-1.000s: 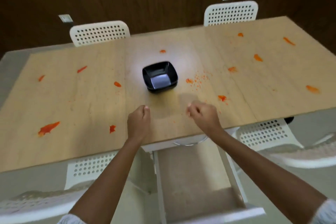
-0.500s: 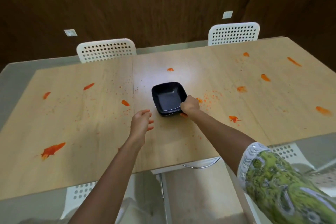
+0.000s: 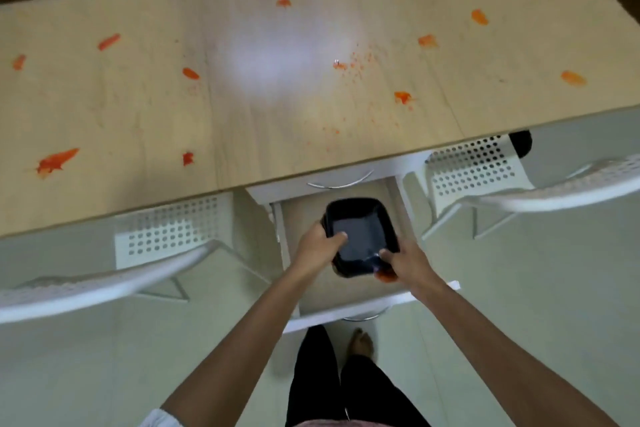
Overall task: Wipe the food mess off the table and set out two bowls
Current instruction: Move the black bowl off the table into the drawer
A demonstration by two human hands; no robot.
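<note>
The left hand (image 3: 317,246) grips the left rim of the black square plastic bowls (image 3: 360,236), which look like two nested, thumb hooked over the edge; the right hand (image 3: 403,262) pinches their near right corner, thumb inside. Held between both hands, the stack hangs over the open white drawer (image 3: 304,215) under the near edge of the pale wooden tabletop (image 3: 259,121), off the surface altogether. An orange smear (image 3: 385,276) sits at the right fingers. The tabletop lies straight ahead and above the grip, its orange food smears (image 3: 55,160) scattered from left edge to right, unwiped. Neither hand is nearer; lowering into the drawer seems likely.
</note>
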